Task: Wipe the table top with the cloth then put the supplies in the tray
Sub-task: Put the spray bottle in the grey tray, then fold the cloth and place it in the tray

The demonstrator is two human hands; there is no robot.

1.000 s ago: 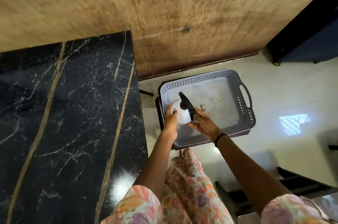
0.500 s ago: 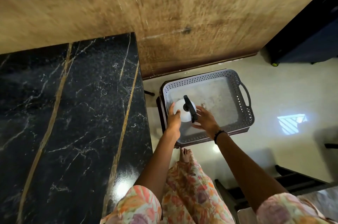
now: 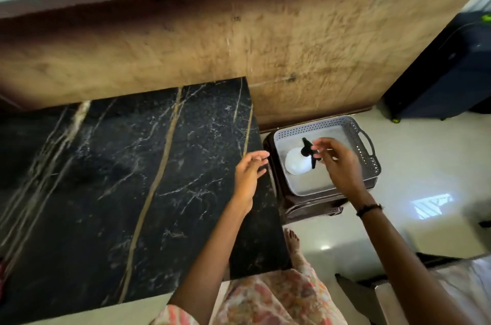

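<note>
Left hand (image 3: 248,178) hangs over the black marble table top (image 3: 119,186) near its right edge, fingers loose and open, holding nothing. Right hand (image 3: 337,165) is spread open above the grey tray (image 3: 368,154), fingertips right by the black trigger of the white spray bottle (image 3: 297,162), which stands inside the tray.

The room is dimly lit in a warm tone, and a bright striped patch of light (image 3: 431,205) lies on the glossy pale floor (image 3: 425,165), with a smaller glint nearer the foot. The black marble table top (image 3: 132,178) shows a faint sheen (its left edge smears into streaks). Motion blur softens the wooden panel (image 3: 292,46), and wide-angle distortion bends the straight lines near the borders.
</note>
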